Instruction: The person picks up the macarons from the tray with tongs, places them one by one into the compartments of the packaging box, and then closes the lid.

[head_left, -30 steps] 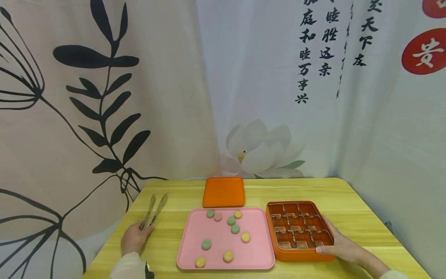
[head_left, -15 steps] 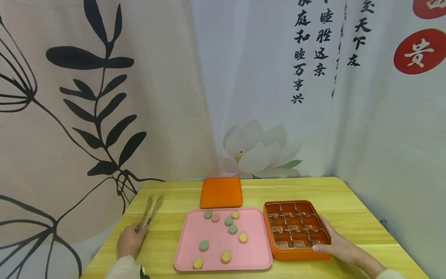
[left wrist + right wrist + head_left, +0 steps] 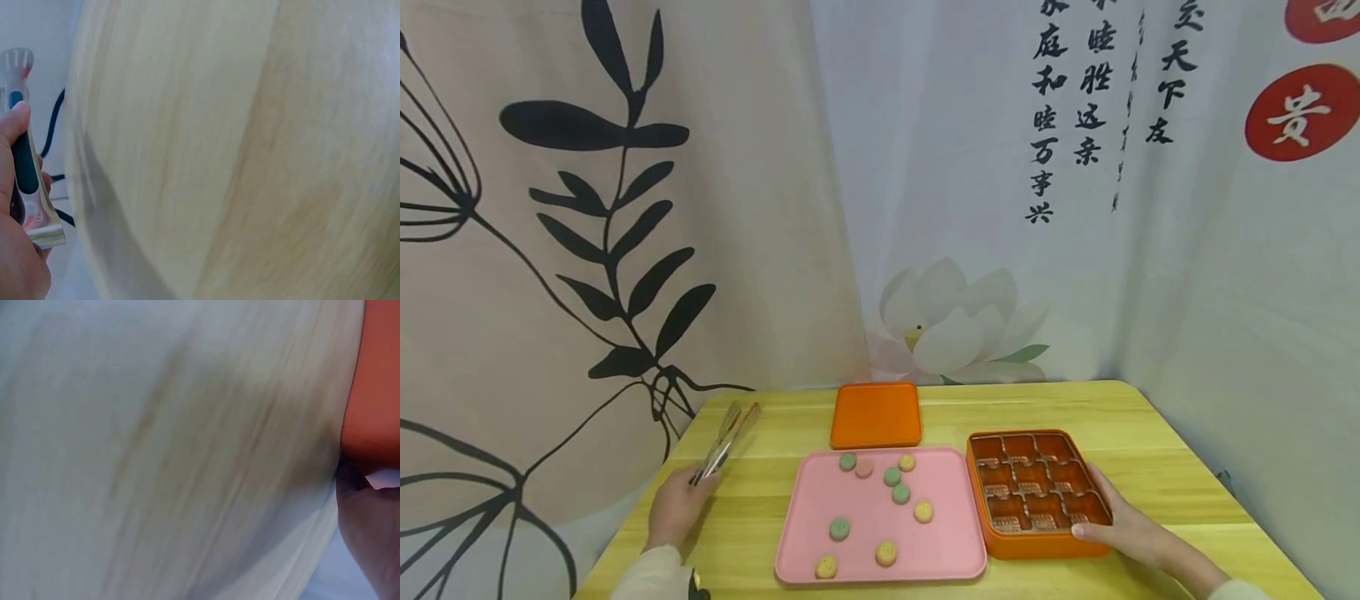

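**Nine-piece set, laid out for handling**

Metal tongs with dark green grip panels [image 3: 722,450]: grasped by the left hand [image 3: 677,507] at the left of the tabletop [image 3: 1022,406]; tips apart, pointing far, and well clear of the pieces. Whether the tips touch wood cannot be told.

Orange square box with a clear nine-compartment insert [image 3: 1048,547]: right of centre; its near right corner grasped by the right hand [image 3: 1131,533], thumb at the near rim. No piece is visible in any compartment.

Pink rectangular tray [image 3: 947,550]: between the hands, just beside the box. Bears four pale green rounds [image 3: 839,527], four yellow rounds [image 3: 886,552] and one pink round [image 3: 864,468], scattered.

Orange flat square lid-like panel [image 3: 875,415]: far side, just beyond the tray.

Step in hand, as judged: readying the tongs and steadying the box, with no piece picked. A first pick would call for bringing the tongs rightward over the tray, tips straddling a single round, the box kept steady.
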Motion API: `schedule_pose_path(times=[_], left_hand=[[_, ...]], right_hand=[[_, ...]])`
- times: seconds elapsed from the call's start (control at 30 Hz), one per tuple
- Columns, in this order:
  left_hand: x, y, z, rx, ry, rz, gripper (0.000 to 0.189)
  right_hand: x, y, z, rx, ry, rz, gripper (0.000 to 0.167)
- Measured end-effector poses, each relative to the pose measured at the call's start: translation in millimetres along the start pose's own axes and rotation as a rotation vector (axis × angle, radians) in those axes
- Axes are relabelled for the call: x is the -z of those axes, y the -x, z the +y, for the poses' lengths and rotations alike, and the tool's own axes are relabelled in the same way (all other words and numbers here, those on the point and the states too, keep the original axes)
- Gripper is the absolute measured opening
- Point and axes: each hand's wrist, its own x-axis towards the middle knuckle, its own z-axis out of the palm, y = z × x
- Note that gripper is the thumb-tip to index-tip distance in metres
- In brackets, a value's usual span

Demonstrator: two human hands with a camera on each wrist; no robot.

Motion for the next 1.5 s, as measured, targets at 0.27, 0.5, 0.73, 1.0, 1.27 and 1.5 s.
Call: schedule_pose_path(times=[0.27, 0.5, 0.73, 1.0, 1.27, 1.5], left_hand=[[7.0, -1.5, 19.1, -0.099, -0.005, -0.046, 0.046], [9.0, 1.8, 32.9, -0.156, 0.042, -0.081, 0.047], [2.2, 6.6, 40.5, -0.213, 0.068, -0.121, 0.042], [-9.4, 15.4, 47.2, -0.247, 0.091, -0.2, 0.038], [-18.6, 20.2, 53.8, -0.376, 0.07, -0.254, 0.032], [-29.4, 21.9, 54.7, -0.398, 0.041, -0.252, 0.03]], right_hand=[[-0.5, 1.5, -0.8, 0.028, -0.005, 0.005, 0.105], [-1.3, 1.7, -2.4, 0.048, -0.027, -0.012, 0.103], [-0.4, -0.3, -0.5, 0.029, -0.031, -0.016, 0.104], [0.7, -0.2, 1.5, 0.009, 0.003, 0.0, 0.105], [4.4, -1.1, 2.9, -0.016, 0.002, -0.017, 0.104], [2.2, -2.3, 3.1, -0.025, -0.015, -0.024, 0.103]])
